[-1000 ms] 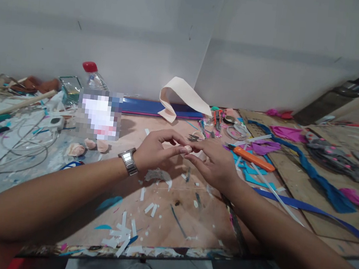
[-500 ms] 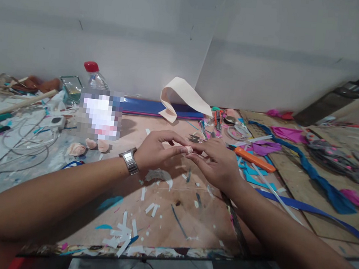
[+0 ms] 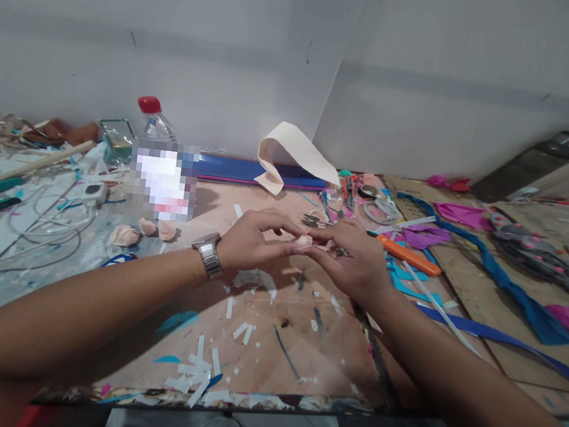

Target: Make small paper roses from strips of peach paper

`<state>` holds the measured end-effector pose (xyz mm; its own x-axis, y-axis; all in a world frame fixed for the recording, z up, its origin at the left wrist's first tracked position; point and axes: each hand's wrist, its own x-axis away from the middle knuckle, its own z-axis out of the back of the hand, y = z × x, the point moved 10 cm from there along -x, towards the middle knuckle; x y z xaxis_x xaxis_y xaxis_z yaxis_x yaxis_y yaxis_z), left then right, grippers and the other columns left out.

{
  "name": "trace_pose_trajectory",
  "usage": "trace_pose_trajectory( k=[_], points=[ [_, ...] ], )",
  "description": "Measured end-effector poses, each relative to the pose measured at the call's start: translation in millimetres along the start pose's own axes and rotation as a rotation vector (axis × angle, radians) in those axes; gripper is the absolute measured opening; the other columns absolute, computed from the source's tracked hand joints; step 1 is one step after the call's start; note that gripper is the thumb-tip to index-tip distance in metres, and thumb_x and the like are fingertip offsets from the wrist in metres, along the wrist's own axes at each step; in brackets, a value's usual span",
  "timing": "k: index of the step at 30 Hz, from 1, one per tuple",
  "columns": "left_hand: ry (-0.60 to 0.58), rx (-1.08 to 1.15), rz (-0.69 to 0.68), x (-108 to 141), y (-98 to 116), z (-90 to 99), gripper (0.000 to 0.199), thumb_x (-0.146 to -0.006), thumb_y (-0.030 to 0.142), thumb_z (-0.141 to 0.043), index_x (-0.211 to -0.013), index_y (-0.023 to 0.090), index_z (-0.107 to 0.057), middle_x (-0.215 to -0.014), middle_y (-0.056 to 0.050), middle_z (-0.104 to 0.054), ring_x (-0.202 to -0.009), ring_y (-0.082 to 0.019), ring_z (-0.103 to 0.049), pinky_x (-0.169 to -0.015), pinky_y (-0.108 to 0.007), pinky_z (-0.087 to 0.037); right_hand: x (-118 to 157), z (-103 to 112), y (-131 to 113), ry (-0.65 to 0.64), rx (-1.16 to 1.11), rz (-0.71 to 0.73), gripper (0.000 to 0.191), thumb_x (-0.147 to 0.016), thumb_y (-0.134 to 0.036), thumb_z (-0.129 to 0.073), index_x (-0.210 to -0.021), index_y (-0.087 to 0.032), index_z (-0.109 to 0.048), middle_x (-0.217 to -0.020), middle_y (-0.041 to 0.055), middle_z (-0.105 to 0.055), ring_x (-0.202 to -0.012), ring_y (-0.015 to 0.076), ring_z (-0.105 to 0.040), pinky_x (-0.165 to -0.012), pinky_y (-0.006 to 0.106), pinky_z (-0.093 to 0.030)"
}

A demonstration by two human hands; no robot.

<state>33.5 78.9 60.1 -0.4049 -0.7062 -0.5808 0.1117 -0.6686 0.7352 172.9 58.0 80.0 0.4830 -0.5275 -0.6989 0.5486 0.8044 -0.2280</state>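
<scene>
The small pale pink piece (image 3: 304,242) is raised over the counter (image 3: 270,342), caught between the fingertips of both hands, with part of it hidden by the fingers. The left hand (image 3: 245,240), a metal watch (image 3: 208,255) at its wrist, has its grip closed in a pinch on one side, thumb and forefinger meeting at the piece. The right hand (image 3: 359,260) pinches the opposite side, thumb below and forefinger above, so the two grips nearly touch around it.

It looks like thin, crinkled sheet rolled or gathered into a small bud. By that look it should weigh next to nothing, be soft rather than stiff, and give under slight pressure. The surface appears matt, so slipping seems a smaller risk than crushing the folds or letting the layers spring loose. The base or the tightest part of the roll would be the safer place to hold; any outer edge would likely bend or flatten under a hard squeeze. Which end is the base cannot be told here.

A pale rolled flower (image 3: 125,236) lies on the left, near two small pale pieces (image 3: 166,230). Beyond the hands, a wide cream strip (image 3: 302,148) stands in a loose curve, suggesting springy, light sheet.
</scene>
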Motion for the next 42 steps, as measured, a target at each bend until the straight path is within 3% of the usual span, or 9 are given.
trace_pose_trajectory(
  k=[16, 20, 29, 42],
  points=[
    [-0.148, 0.06, 0.057, 0.0, -4.9, -13.2, 0.024, -0.091, 0.036, -0.074, -0.104, 0.017, -0.075, -0.106, -0.01, -0.078, -0.097, -0.019, -0.07, -0.082, -0.029, -0.054, -2.7, 3.9, -9.2, 0.008, -0.02, 0.068, 0.028, -0.088, -0.049, -0.078, -0.09, -0.022, -0.075, -0.074, 0.002, -0.076, -0.067, 0.0199, -0.069, -0.078, 0.039, -0.047],
    [-0.154, 0.079, 0.103, 0.7, -8.1, -16.0, 0.028, -0.095, 0.041, -0.067, -0.107, 0.017, -0.073, -0.11, -0.01, -0.076, -0.096, -0.018, -0.07, -0.082, -0.029, -0.054, -2.3, 3.1, -7.1, 0.003, -0.033, 0.049, 0.03, -0.087, -0.051, -0.078, -0.093, -0.022, -0.075, -0.077, 0.003, -0.077, -0.07, 0.0206, -0.069, -0.078, 0.038, -0.048],
    [-0.104, 0.125, 0.201, -1.2, -22.9, -10.0, 0.038, -0.097, 0.05, -0.061, -0.105, 0.014, -0.071, -0.103, -0.01, -0.075, -0.092, -0.019, -0.068, -0.084, -0.03, -0.053, -3.9, 7.1, -6.2, 0.021, -0.022, -0.006, 0.013, -0.095, -0.036, -0.072, -0.089, -0.024, -0.072, -0.08, 0.0034, -0.078, -0.072, 0.0209, -0.071, -0.076, 0.038, -0.051],
    [-0.143, 0.163, 0.181, -2.3, -19.8, -11.0, 0.038, -0.097, 0.048, -0.063, -0.11, 0.014, -0.075, -0.112, -0.013, -0.078, -0.102, -0.023, -0.072, -0.09, -0.034, -0.056, -1.9, 3.8, -4.5, -0.01, -0.113, -0.053, 0.01, -0.095, -0.032, -0.07, -0.09, -0.023, -0.069, -0.083, 0.0042, -0.076, -0.077, 0.0214, -0.07, -0.077, 0.037, -0.051]
  ],
)
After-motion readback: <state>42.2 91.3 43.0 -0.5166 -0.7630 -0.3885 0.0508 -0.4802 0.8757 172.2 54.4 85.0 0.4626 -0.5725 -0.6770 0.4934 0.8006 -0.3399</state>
